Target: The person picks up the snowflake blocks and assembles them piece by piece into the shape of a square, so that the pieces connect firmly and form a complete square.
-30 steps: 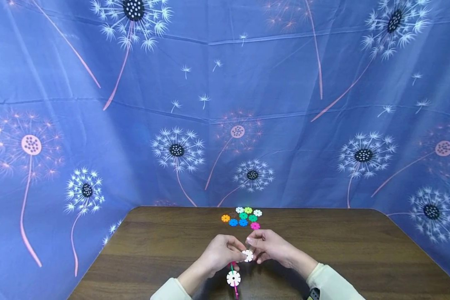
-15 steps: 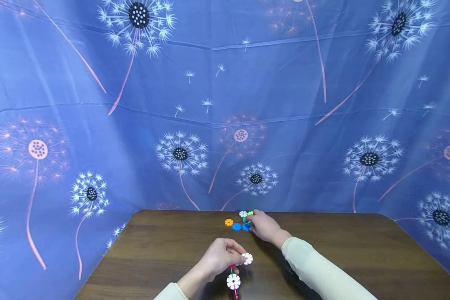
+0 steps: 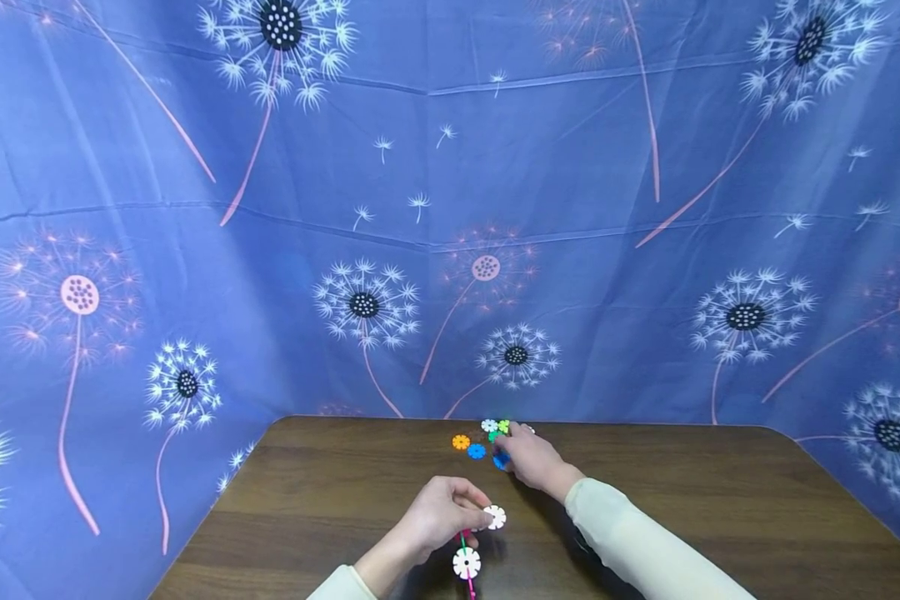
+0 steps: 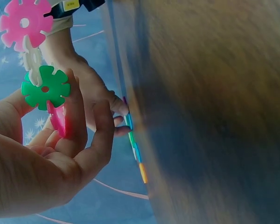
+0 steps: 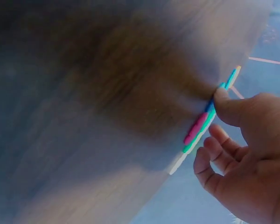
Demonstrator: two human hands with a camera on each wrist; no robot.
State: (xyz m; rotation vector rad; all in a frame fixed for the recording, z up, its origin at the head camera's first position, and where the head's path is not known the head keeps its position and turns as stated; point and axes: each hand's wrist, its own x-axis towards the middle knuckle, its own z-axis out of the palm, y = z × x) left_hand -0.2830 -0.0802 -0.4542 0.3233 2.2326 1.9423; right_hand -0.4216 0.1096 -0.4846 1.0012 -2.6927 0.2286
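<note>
Left hand [image 3: 438, 510], near the middle of the desk [image 3: 345, 483]: narrow grip, thumb and fingers pinching a white slotted disc [image 3: 495, 517]. Just nearer than that hand we see a chain of joined discs: pink disc [image 4: 58, 120] edge-on by the fingers, then green disc [image 4: 45, 88], second white disc [image 3: 467, 563], end pink disc [image 4: 25, 23]. Its join to the pinched disc is hidden by the hand, so we can't confirm one.

Right hand [image 3: 536, 461] is at the far side, thumb on a blue disc [image 3: 501, 460]. Other fingers bent, apart from the thumb; index hidden, so we can't tell whether the grip closes on it.

Loose discs around it: orange disc [image 3: 461, 442] and another blue disc [image 3: 476, 451] to its left; far white disc [image 3: 490, 425] and lime disc [image 3: 503, 426] farther back; loose pink disc [image 5: 196, 128] right beside the fingers.

Pale sleeves [image 3: 645, 533] on both arms. Behind the desk, we log a blue dandelion-print cloth [image 3: 592, 292].
</note>
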